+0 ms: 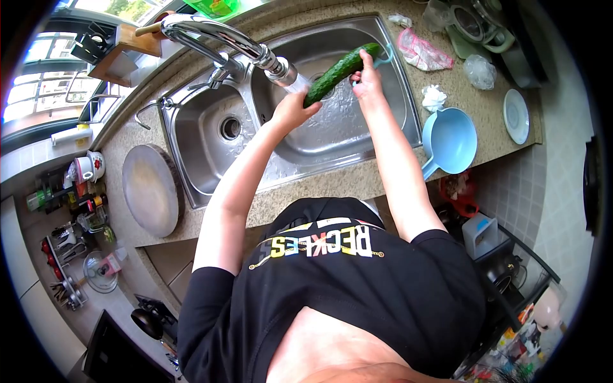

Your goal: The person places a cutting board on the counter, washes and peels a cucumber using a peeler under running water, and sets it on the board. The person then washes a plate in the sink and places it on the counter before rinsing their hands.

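Observation:
A long green cucumber (340,75) is held slantwise over the right basin of the steel sink (319,142). My left hand (294,113) is closed around its lower end, close under the tap. My right hand (367,78) grips it near the far end, thumb laid along the skin. Something thin and light blue (385,56) shows beside that end; I cannot make out what it is. Water runs from the chrome faucet (281,69) by my left hand and the cucumber, and the basin floor is wet.
Right of the sink are a light-blue ladle-like scoop (452,137), a pink-edged plastic bag (424,51), a crumpled clear bag (480,71) and a white plate (516,116). A round board (151,190) lies on the left counter. A knife block (115,54) stands behind the left basin.

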Tool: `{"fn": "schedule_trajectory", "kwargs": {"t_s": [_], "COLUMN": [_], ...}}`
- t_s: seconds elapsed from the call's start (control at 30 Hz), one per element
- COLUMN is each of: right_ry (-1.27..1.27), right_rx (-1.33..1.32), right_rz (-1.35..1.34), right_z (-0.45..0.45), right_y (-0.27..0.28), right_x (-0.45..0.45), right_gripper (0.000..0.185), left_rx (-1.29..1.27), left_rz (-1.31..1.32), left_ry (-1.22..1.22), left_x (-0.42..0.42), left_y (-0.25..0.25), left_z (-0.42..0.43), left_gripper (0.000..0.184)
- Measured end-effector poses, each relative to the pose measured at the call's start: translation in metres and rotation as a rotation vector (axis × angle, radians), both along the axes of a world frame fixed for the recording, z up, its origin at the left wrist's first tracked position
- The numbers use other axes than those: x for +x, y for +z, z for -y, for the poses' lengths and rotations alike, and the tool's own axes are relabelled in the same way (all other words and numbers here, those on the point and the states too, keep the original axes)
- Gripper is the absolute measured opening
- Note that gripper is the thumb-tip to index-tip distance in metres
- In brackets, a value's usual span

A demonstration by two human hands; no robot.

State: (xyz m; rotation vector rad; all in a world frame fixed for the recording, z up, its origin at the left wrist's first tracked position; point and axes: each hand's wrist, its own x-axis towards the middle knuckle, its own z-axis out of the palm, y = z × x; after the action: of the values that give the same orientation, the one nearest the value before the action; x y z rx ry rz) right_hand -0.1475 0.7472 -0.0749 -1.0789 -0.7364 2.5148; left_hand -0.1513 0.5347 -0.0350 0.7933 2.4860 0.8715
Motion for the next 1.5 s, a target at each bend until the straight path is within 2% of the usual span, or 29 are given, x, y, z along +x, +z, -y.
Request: {"fn": "schedule_trajectory", "kwargs": {"t_s": [0.1,0.27,0.3,0.37,0.4,0.47,0.53,0.57,0.6,0.63,0.67,0.7,0.77,0.83,0.87,0.97,1.17,1.23,1.37,1.5], "right_ry": [-0.015,0.028,0.044,0.042,0.051,0.066,0.07,0.088,0.106,0.124,0.128,0.144,0.159,0.185,0.196,0.212,0.182,0.161,0.196,0.242], "right_rx": [-0.032,-0.235,-0.284,-0.33,-0.35,-0.372,-0.392,-0.393,-0.404,-0.414,-0.411,-0.418,-0.422,-0.416,-0.417,-0.422,-0.43,-0.434,-0.445,-0.504], "right_rz": [0.029,0.014,0.009,0.042,0.054,0.063,0.151,0.135,0.14,0.148,0.152,0.15,0.154,0.172,0.139,0.174,0.206,0.23,0.161,0.113], "right_z": [0.002,0.012,0.014,0.02,0.022,0.031,0.04,0.044,0.048,0.052,0.055,0.059,0.066,0.068,0.069,0.071,0.076,0.079,0.081,0.079], "right_y": [-0.002,-0.03,-0.033,-0.039,-0.043,-0.047,-0.048,-0.052,-0.055,-0.056,-0.058,-0.059,-0.059,-0.062,-0.069,-0.064,-0.063,-0.063,-0.076,-0.087], "right_x": [0.008,0.02,0.022,0.025,0.026,0.025,0.026,0.026,0.026,0.026,0.025,0.023,0.019,0.014,0.013,0.012,0.012,0.012,0.011,0.008], "right_gripper": [0.033,0.031,0.031,0.03,0.03,0.03,0.032,0.033,0.033,0.033,0.033,0.032,0.032,0.032,0.031,0.03,0.03,0.03,0.03,0.03], "left_rx": [-0.123,0.001,0.117,0.035,-0.117,-0.015,0.053,0.143,0.217,0.351,0.418,0.573,0.797,0.905,0.791,0.635,0.498,0.321,0.472,0.438], "left_rz": [0.021,0.026,0.077,0.284,0.253,0.113,0.063,0.083,0.226,0.218,0.213,0.269,0.161,0.272,0.196,0.094,-0.038,-0.176,-0.178,-0.221], "left_ry": [-0.005,-0.023,-0.004,0.075,0.137,0.317,0.596,0.774,0.997,1.061,1.189,1.193,1.208,1.176,1.222,1.194,1.128,1.056,1.037,0.981], "left_x": [0.0,-0.005,-0.008,-0.016,-0.025,-0.029,-0.048,-0.064,-0.064,-0.073,-0.08,-0.091,-0.113,-0.123,-0.13,-0.136,-0.137,-0.141,-0.135,-0.133], "left_y": [-0.001,-0.002,0.0,0.006,0.004,0.005,-0.028,-0.053,-0.025,-0.019,-0.016,-0.016,-0.027,-0.02,-0.02,-0.016,-0.013,-0.017,-0.016,-0.022], "left_z": [-0.006,-0.009,-0.005,0.013,0.024,0.055,0.102,0.132,0.137,0.15,0.158,0.17,0.18,0.179,0.176,0.173,0.169,0.173,0.17,0.172], "left_gripper": [0.041,0.051,0.05,0.045,0.04,0.041,0.046,0.056,0.064,0.071,0.068,0.058,0.039,0.03,0.023,0.022,0.024,0.025,0.021,0.019]}}
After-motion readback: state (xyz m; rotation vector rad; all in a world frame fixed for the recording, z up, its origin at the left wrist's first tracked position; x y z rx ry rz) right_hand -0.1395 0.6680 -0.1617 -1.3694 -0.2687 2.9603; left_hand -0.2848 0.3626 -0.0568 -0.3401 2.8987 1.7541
